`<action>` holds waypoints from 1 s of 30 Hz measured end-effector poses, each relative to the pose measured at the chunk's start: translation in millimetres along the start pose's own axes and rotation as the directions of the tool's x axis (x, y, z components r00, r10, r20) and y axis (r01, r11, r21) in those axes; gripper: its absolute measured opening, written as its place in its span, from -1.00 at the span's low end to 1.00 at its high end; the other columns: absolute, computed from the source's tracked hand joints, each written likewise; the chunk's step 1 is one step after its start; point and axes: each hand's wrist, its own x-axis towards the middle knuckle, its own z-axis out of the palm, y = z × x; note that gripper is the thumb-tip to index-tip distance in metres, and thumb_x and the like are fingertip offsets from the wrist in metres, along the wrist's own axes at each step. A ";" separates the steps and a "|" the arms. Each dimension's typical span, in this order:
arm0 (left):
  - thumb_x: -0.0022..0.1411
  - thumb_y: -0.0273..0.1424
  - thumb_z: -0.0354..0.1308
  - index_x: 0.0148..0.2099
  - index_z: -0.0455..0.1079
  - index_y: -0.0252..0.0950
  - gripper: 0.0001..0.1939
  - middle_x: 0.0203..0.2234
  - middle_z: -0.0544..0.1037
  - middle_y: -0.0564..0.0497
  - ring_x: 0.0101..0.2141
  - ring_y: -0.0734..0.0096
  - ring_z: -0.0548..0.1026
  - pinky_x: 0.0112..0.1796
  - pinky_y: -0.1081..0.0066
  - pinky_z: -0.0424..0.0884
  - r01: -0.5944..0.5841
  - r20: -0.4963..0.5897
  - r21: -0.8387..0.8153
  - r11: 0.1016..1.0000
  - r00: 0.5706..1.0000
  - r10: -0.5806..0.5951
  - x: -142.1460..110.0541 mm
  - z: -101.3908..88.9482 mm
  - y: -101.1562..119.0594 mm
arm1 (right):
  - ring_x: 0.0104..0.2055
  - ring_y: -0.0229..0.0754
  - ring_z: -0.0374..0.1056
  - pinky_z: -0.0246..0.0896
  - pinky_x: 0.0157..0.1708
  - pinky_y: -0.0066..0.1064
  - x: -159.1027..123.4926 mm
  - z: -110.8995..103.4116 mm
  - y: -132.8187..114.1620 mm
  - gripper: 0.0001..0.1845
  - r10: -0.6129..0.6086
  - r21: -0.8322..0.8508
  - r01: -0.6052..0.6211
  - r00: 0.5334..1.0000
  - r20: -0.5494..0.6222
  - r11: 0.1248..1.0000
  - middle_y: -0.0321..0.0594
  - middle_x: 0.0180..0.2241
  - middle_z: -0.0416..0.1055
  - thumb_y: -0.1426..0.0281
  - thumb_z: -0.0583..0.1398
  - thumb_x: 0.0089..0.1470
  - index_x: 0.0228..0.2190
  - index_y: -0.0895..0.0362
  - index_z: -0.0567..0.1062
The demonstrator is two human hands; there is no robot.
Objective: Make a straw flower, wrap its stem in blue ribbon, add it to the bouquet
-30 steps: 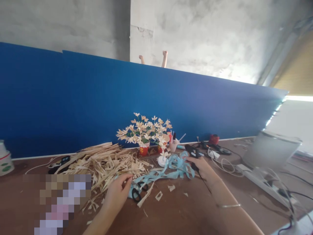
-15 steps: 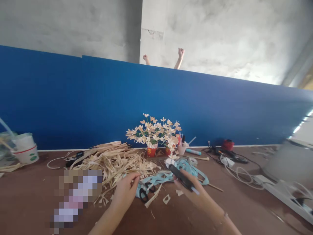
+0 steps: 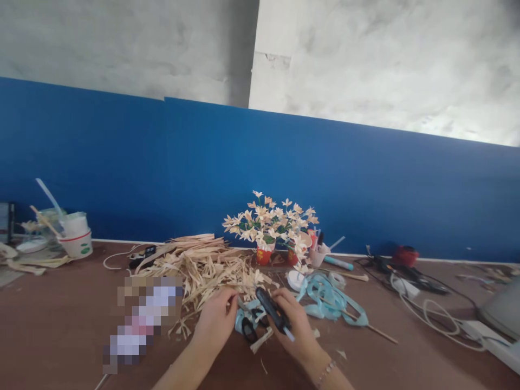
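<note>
My right hand is closed around a black glue gun, its nozzle pointing up and left toward my left hand. My left hand pinches something small at its fingertips, beside the pile of pale dried leaf strips; I cannot make out what it holds. Black-handled scissors lie on the brown table between my two hands. Light blue ribbon is tangled just right of my right hand.
Small red pots of cream paper flowers stand against the blue partition. A white cup sits far left, a cup of pens behind the ribbon, a thin stick on the table, cables and a power strip at right.
My right hand brought the glue gun from the right over to my left hand. The view swung left. The raised fists behind the partition are no longer in sight.
</note>
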 end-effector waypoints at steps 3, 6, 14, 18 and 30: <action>0.16 -0.43 -0.08 -0.31 0.40 -0.26 -0.79 -0.41 0.54 -0.03 -0.36 0.32 0.48 -0.31 0.36 0.38 -0.019 -0.014 0.002 1.000 1.000 0.019 -0.4 1.5 -1.7 | -0.31 -0.15 0.25 0.20 -0.34 -0.42 -2.7 4.3 4.8 -0.82 0.018 0.004 -0.018 1.000 -0.009 1.000 -0.15 -0.32 0.25 0.56 0.08 -0.14 -0.40 0.13 0.32; 0.15 -0.46 -0.05 -0.32 0.41 -0.25 -0.80 -0.41 0.54 -0.03 -0.36 0.33 0.49 -0.30 0.37 0.38 -0.041 -0.042 0.001 0.999 0.998 0.041 -0.7 2.3 -1.9 | -0.30 -0.15 0.25 0.20 -0.32 -0.40 -2.8 6.1 7.1 -0.81 0.026 0.013 -0.026 1.000 -0.008 1.000 -0.14 -0.30 0.24 0.57 0.08 -0.14 -0.38 0.13 0.32; 0.14 -0.48 -0.05 -0.32 0.40 -0.25 -0.80 -0.43 0.54 -0.01 -0.40 0.36 0.50 -0.33 0.40 0.39 -0.053 -0.050 0.001 0.999 0.997 0.053 -3.1 3.7 -0.3 | -0.29 -0.14 0.25 0.20 -0.30 -0.39 -2.6 4.8 7.3 -0.81 0.042 -0.012 -0.042 0.999 -0.005 0.999 -0.14 -0.30 0.23 0.58 0.09 -0.14 -0.39 0.14 0.32; 0.14 -0.48 -0.06 -0.33 0.39 -0.26 -0.80 -0.43 0.54 -0.02 -0.40 0.35 0.49 -0.34 0.40 0.39 -0.064 -0.052 0.007 0.998 0.997 0.065 -2.7 2.7 1.4 | -0.30 -0.15 0.25 0.20 -0.31 -0.39 -2.2 4.8 7.4 -0.80 0.060 -0.024 -0.060 0.998 -0.006 0.998 -0.14 -0.30 0.22 0.59 0.09 -0.15 -0.39 0.14 0.31; 0.15 -0.46 -0.07 -0.33 0.39 -0.25 -0.80 -0.44 0.54 -0.03 -0.40 0.36 0.49 -0.35 0.41 0.39 -0.079 -0.046 0.004 0.997 0.996 0.079 -2.6 4.0 0.7 | -0.32 -0.15 0.24 0.20 -0.34 -0.39 -2.4 5.5 8.3 -0.78 0.042 -0.042 -0.043 0.999 -0.023 0.998 -0.14 -0.31 0.24 0.58 0.09 -0.21 -0.41 0.13 0.31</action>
